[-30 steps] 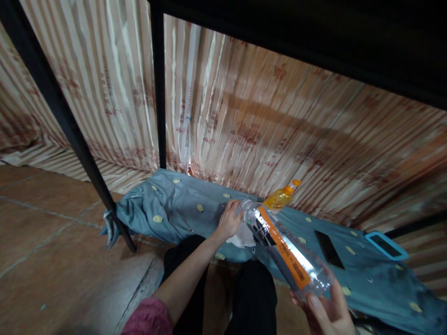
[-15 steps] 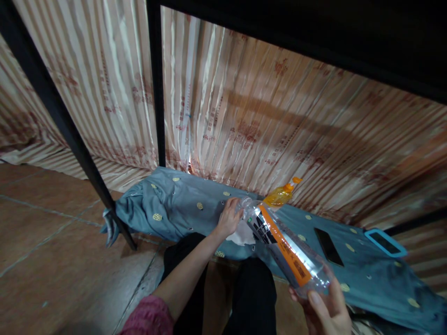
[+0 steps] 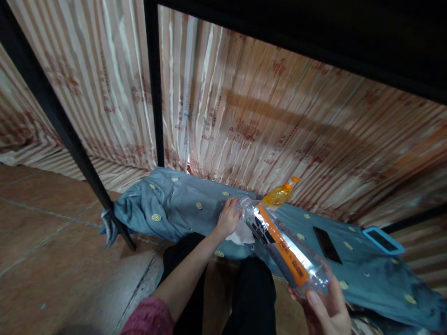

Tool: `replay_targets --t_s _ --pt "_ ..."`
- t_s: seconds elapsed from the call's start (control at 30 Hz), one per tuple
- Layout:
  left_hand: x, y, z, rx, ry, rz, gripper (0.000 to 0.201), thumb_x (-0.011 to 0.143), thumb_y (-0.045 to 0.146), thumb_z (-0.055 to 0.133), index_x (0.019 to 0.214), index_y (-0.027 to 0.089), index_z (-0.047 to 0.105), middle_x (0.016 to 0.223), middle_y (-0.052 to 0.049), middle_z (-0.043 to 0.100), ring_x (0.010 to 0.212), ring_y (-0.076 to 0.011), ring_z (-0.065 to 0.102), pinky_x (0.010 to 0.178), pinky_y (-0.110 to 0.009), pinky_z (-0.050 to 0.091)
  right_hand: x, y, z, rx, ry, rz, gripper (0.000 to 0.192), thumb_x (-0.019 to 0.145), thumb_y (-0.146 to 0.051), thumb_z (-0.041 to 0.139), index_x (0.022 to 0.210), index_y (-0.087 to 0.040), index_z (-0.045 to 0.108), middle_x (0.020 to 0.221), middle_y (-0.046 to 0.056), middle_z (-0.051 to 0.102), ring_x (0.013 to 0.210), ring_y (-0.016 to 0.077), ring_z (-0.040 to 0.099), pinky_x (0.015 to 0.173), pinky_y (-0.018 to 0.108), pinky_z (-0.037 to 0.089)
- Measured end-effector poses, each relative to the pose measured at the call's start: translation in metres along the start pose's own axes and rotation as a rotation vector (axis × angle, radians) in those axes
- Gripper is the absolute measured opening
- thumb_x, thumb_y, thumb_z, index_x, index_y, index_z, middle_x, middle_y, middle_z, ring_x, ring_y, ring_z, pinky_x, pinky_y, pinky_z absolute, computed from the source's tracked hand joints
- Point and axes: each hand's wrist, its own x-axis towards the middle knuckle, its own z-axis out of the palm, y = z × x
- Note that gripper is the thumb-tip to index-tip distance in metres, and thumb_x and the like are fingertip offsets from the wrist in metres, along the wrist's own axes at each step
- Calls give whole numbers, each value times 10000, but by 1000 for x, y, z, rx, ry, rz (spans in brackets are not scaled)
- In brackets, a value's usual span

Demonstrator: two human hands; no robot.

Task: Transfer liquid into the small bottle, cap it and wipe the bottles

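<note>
A large clear plastic bottle (image 3: pixel 279 246) with an orange, silver and black label slants across the front of my knees. Its neck points up and to the left, and my left hand (image 3: pixel 228 217) is closed around it there. At the lower right, the bottle's base rests in my right hand (image 3: pixel 324 302), thumb on top and fingers beneath. Under the neck, a white tissue or cloth (image 3: pixel 241 233) lies on the blue-grey fabric (image 3: pixel 181 200), partly hidden by the left hand and the bottle. Just behind the bottle is a yellow pump bottle (image 3: pixel 278 194) with an orange top.
A dark phone (image 3: pixel 327 244) and a blue-framed tablet-like object (image 3: pixel 383 241) lie on the fabric to the right. Black metal posts (image 3: pixel 66 111) stand at the left, a dark overhead bar (image 3: pixel 300 51) crosses above, and a striped curtain (image 3: pixel 251 116) hangs behind.
Both hands keep the same hold on the bottle. The view has shifted very slightly; nothing else has visibly moved.
</note>
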Motion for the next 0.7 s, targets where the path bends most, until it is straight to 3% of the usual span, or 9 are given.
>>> replay_targets --t_s 0.23,0.47,0.7 --pt "-1 2 0 -28 -6 -14 309 923 259 492 1216 203 572 1261 -120 570 1195 -260 554 1115 -494 446 -1 -3 0 -27 0 -21 990 682 -422 848 1540 -247 386 1148 121 713 716 237 703 612 328 581" --pt "0 1 0 -26 -11 -20 325 909 260 513 1220 187 571 1292 -134 559 1230 -267 546 1123 -483 436 -2 -2 -2 -35 18 -44 988 640 -407 872 1511 -261 430 1388 152 603 851 272 718 672 354 599" --pt "-1 0 0 -24 -12 -11 336 914 275 521 1238 200 570 1283 -118 566 1225 -261 547 1127 -478 433 -2 -6 -2 -40 3 -68 985 656 -409 868 1518 -264 413 1459 155 548 853 241 705 630 298 585"
